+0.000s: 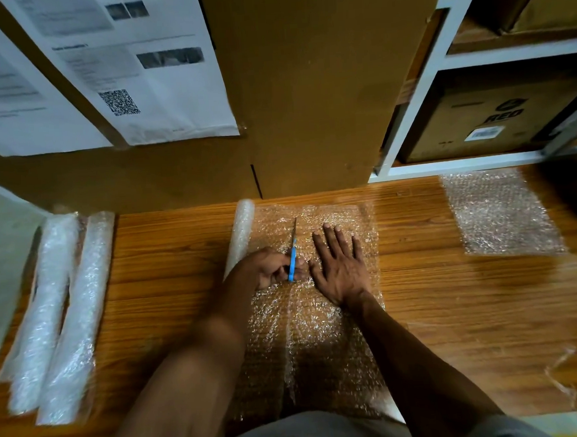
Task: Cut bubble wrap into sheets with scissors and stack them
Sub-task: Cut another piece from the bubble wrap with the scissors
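Wood-grain desk (420,294) carries all the work items. I see bubble wrap (304,335) spread flat at the centre, running from the near edge toward the cardboard boxes (307,99) at the back; its uncut remainder is rolled up along the left side (242,231).

Left hand (266,267): forearm enters from the lower left, fingers curled round the blue handles of the scissors (293,251). The blades point away from me, toward the boxes, lying along the wrap just right of the roll. Whether the blades are parted I cannot tell.

Right hand (340,265): forearm enters from the lower right, palm down, fingers straight and slightly spread, pressing the wrap flat just beside the scissors on their right. The thumb lies close to the left hand's fingers.

Cut sheets (499,215) lie flat at the far right of the desk, well apart from the hands. How many are in that pile I cannot tell.

Two more rolls (60,316) lie side by side at the left end of the desk. Printed papers (119,66) are fixed to the boxes. A white shelf (439,57) at the right rear holds further cartons.
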